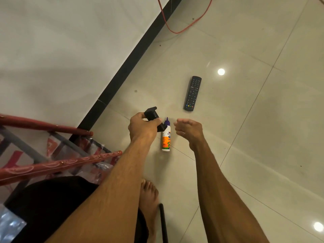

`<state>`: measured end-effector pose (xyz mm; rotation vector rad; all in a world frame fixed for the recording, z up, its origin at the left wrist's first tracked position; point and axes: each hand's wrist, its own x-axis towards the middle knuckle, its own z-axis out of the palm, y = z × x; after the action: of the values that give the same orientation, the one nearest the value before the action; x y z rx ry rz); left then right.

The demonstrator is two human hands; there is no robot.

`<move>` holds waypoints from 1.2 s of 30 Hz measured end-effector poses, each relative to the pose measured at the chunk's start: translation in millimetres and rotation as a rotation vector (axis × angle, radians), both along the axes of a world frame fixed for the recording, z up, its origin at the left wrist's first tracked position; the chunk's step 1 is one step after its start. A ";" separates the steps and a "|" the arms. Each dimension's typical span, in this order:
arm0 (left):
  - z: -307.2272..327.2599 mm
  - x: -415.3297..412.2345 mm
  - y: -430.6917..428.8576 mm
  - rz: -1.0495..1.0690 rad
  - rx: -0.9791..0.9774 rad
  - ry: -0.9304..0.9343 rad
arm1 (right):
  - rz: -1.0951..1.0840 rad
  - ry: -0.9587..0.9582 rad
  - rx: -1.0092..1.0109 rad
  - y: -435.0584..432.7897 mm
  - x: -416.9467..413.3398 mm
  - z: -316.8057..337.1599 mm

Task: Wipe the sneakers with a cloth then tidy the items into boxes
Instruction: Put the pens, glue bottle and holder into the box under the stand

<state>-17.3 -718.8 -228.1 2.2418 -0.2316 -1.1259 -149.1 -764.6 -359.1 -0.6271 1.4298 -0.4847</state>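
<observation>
Bare foot point(149, 199) on the glossy beige tiled floor point(263, 137) sits nearest. Fingers of the left hand point(142, 128) are clenched round a black angular plastic piece point(151, 112); the right hand point(188, 130) hovers with fingers released, holding nothing, just beside the white glue bottle with orange label and purple cap point(166, 141) lying on the floor. No sneakers, cloth or boxes show, so the wiping cannot be judged; tidying seems underway, with loose items left to box. Counted: one glue bottle, one black remote control point(192, 93), one plastic piece, one orange cable point(175, 30)
</observation>
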 end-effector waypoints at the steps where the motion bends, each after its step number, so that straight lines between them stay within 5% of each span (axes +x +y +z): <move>1: -1.7 1.0 -0.7 -0.006 0.003 -0.005 | 0.024 0.091 0.021 3.3 4.2 -14.1; 7: -2.2 -0.7 0.0 -0.028 0.010 -0.043 | 0.481 0.586 0.002 28.3 27.8 -56.6; 15: -10.9 2.8 3.1 -0.011 0.021 -0.061 | 0.587 0.719 -0.031 43.5 54.0 -69.9; 26: -4.9 10.0 -1.4 0.041 0.040 -0.061 | 0.384 0.532 0.080 43.2 58.5 -72.0; 36: 64.8 21.8 20.3 0.110 -0.061 -0.047 | 0.161 0.233 -0.043 37.2 64.5 27.2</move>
<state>4.5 -698.5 -163.3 2.2007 -0.1575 -0.9962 -84.6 -727.4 -332.0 -0.8478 1.5756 -0.3239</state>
